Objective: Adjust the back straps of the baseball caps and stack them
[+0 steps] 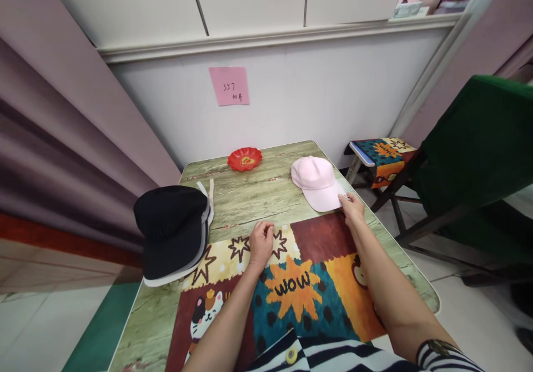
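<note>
- While pinching the near right part of the pink cap's brim [322, 197] between the thumb and fingers of the right hand [353, 208], has the left hand [262, 242] well apart from it, at the patterned mat [320, 239].
- Bends the fingers of the left hand inward and close together, with nothing visible in the grasp; cannot tell whether pressing on the mat or just above.
- Has the pink cap [312, 173] toward the right side of the bench [254, 197], just beyond the far edge of the mat, crown up and brim pointing toward the near right.
- On the left side of the bench, a black cap [170, 214], crown up, with grey and white brim edges showing beneath and pale straps [211, 191] sticking up at the far right side; overlaps the mat's far left corner.
- Near the far edge of the bench, a red scalloped dish [245, 160] with a yellow design in the middle, between the two caps but farther off.
- Across the near part of the bench, on the mat, panels of starbursts, a cat and the word WOW.
- On the wall [300, 94] behind, a pink paper [229, 86] with handwriting, including 357.
- To the right of the bench, a stool [362, 154] with a similar patterned cloth [389, 152] and a dark green chair [478, 139].
- At the left, a purple curtain [62, 94].
</note>
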The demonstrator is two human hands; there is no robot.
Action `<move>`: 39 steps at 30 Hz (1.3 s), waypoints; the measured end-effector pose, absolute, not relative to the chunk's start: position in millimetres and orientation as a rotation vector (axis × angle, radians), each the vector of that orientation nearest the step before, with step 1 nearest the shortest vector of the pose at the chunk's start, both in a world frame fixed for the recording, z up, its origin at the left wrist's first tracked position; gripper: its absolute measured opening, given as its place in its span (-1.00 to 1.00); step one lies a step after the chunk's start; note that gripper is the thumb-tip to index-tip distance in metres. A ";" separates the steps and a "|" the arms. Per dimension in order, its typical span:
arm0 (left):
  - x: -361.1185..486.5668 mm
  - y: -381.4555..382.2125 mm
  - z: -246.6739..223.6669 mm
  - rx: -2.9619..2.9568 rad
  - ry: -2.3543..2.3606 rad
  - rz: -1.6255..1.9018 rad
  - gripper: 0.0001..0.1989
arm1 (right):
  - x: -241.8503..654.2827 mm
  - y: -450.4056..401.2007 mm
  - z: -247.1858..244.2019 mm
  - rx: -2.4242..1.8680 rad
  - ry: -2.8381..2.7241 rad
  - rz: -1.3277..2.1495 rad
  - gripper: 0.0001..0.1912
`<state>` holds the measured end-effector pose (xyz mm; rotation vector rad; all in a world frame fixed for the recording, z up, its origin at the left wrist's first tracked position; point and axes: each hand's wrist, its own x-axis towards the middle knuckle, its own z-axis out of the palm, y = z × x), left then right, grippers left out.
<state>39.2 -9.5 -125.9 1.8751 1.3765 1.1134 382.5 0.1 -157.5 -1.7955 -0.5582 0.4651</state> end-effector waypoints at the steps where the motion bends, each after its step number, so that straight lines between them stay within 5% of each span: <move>1: 39.4 -9.4 -125.9 1.876 1.378 1.112 -0.83 | 383.5 -3.6 -155.1 -1.855 -0.583 0.444 -0.35; 15: 41.9 -14.7 -131.4 1.861 1.386 1.109 -0.84 | 343.7 -33.5 -116.3 -2.174 -1.230 -0.141 -0.24; 29: 42.2 -33.8 -128.2 1.783 1.371 1.193 -0.84 | 327.5 -39.2 -136.2 -2.315 -1.364 -0.045 -0.27; 39: -111.8 -54.7 -47.4 1.412 1.849 1.818 -0.69 | 320.0 -59.9 -129.7 -2.255 -1.349 -0.122 -0.25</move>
